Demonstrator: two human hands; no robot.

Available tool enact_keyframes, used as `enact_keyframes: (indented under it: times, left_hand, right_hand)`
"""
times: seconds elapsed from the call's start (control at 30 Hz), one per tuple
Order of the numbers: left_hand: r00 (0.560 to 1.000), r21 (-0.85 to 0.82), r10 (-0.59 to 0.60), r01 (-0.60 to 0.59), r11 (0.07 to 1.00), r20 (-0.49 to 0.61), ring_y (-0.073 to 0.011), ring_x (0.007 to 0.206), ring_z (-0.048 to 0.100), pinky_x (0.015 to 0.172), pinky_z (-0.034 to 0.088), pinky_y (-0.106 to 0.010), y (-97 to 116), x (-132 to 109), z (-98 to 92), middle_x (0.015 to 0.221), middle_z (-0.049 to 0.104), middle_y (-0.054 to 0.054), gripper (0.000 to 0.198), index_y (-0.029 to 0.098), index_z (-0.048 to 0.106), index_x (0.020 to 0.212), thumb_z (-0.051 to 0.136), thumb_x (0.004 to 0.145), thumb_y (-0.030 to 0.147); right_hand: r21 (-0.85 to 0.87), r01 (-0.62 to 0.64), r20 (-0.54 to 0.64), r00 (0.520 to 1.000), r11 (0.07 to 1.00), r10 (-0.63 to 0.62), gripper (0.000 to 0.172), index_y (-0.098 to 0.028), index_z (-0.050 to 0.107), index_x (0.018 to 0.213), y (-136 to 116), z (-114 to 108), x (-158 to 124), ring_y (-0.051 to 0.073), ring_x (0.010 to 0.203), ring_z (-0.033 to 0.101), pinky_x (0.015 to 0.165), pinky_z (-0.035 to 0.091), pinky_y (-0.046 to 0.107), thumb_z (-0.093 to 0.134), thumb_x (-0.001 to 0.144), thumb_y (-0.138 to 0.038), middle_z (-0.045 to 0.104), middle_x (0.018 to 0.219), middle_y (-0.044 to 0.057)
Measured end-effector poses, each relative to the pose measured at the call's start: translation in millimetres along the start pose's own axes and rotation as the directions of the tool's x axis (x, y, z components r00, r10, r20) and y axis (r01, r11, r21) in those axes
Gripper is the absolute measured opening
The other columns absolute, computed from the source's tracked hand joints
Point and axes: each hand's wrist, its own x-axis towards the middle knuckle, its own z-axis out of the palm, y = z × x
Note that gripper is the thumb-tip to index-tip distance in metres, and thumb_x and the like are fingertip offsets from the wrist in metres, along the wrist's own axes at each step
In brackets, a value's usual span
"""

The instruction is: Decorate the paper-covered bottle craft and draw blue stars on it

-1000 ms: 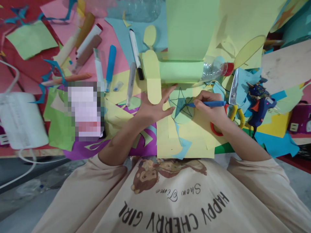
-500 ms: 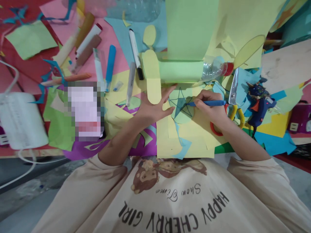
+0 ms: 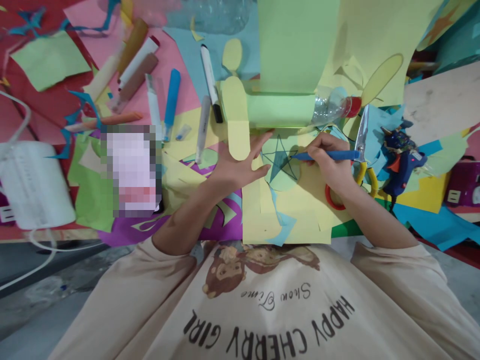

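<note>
My right hand [image 3: 330,159] is closed round a blue marker [image 3: 339,155], its tip at the right side of a drawn star [image 3: 276,161]. Part of the star is coloured in blue; its outline lies on a round piece of light green paper [image 3: 287,184]. My left hand [image 3: 240,167] rests flat with fingers spread at the paper's left edge, and a yellow paper strip [image 3: 239,142] covers some of its fingers. Beyond both hands lies a plastic bottle [image 3: 330,107] with a red cap, wrapped in green paper.
Scissors [image 3: 362,142] with red and yellow handles lie beside my right forearm. Farther right is a blue glue gun [image 3: 403,172]. Several markers, among them a blue one [image 3: 171,100], lie at the left, near a phone [image 3: 131,170] and a white power adapter [image 3: 37,185].
The marker has tilted flatter and my right hand has shifted slightly right and up. More of the star's lower left is coloured blue. My left hand stays in place.
</note>
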Motion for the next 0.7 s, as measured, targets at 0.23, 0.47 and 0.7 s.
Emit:
enact_keyframes:
  times: [0.23,0.47,0.7]
  left_hand:
    - [0.999,-0.002,0.021,-0.022,1.0,-0.034,-0.0203,0.1,0.055,0.101,0.041,-0.039,-2.5,-0.3,1.6,0.113,0.058,-0.003,0.073,0.032,0.031,0.161,0.057,0.093,0.038]
    - [0.999,0.009,0.016,-0.016,1.0,-0.033,-0.0205,0.099,0.055,0.102,0.04,-0.04,-1.7,0.0,1.3,0.114,0.057,-0.003,0.074,0.03,0.032,0.161,0.057,0.092,0.04]
    - [1.0,-0.009,0.009,-0.009,1.0,-0.004,-0.0203,0.098,0.054,0.101,0.04,-0.039,-1.7,1.0,0.3,0.115,0.057,-0.004,0.074,0.03,0.03,0.162,0.055,0.093,0.042]
  right_hand:
    - [0.114,-0.034,0.164,0.986,0.993,0.015,0.013,-0.022,0.065,0.075,-1.5,-1.2,3.0,0.013,0.056,0.059,0.053,0.045,0.028,0.067,0.084,-0.031,0.065,0.066,-0.001]
    - [0.045,-0.008,0.175,0.985,0.999,0.0,0.028,-0.021,0.056,0.064,3.9,2.7,2.2,0.009,0.054,0.047,0.052,0.037,0.026,0.074,0.082,-0.033,0.056,0.058,-0.003]
    - [0.001,-0.087,0.24,0.967,0.996,0.084,0.02,-0.021,0.056,0.065,-0.6,5.2,2.1,0.011,0.053,0.048,0.052,0.037,0.026,0.069,0.078,-0.031,0.056,0.057,-0.004]
